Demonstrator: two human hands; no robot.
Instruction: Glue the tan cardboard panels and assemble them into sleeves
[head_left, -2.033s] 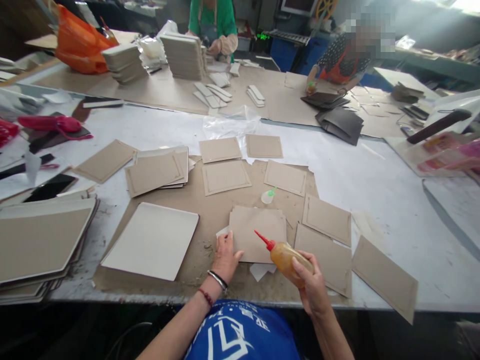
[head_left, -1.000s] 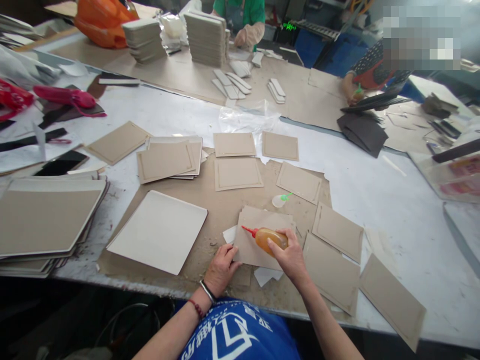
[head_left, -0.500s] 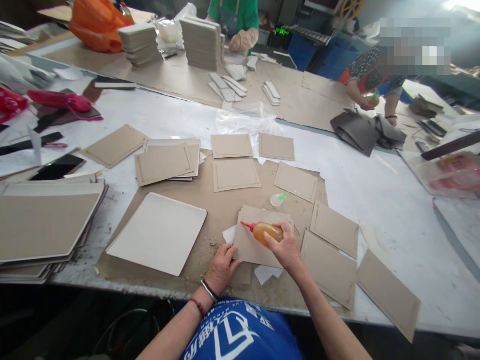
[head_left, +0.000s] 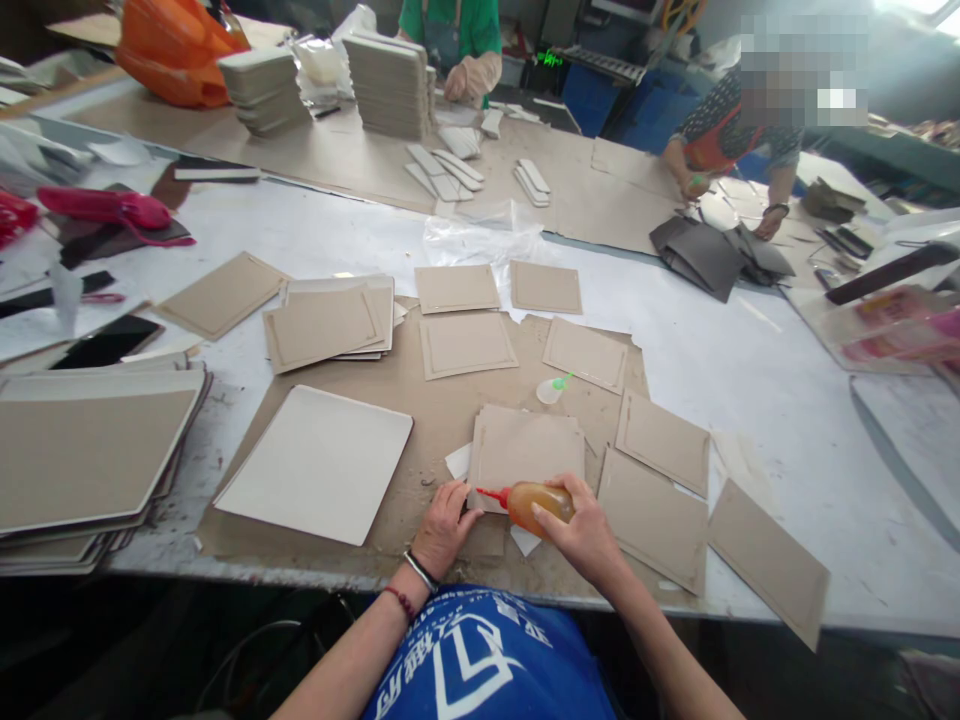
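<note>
My right hand [head_left: 581, 525] is wrapped round a squeeze glue bottle [head_left: 538, 503] of amber liquid, lying nearly level. Its red nozzle points left, with the tip at the lower-left corner of a cardboard panel [head_left: 529, 445]. That panel lies on top of a small stack, and a line of glue shows along its left edge. My left hand [head_left: 444, 528] holds the same corner, with thumb and fingers on either side of it. Beyond the stack lies a small clear bottle [head_left: 550, 391] with a green tip.
Several glue-lined panels [head_left: 469, 346] lie around the stack. To the left are a large pale board [head_left: 319, 465] and a pile of boards [head_left: 90, 450]. Across the table are stacked pieces [head_left: 386, 85], an orange bag [head_left: 176, 50] and two people at work.
My right hand has brought the bottle toward me, so the nozzle tip has gone from the panel's upper left down to its lower-left corner. My left hand stays at that corner.
</note>
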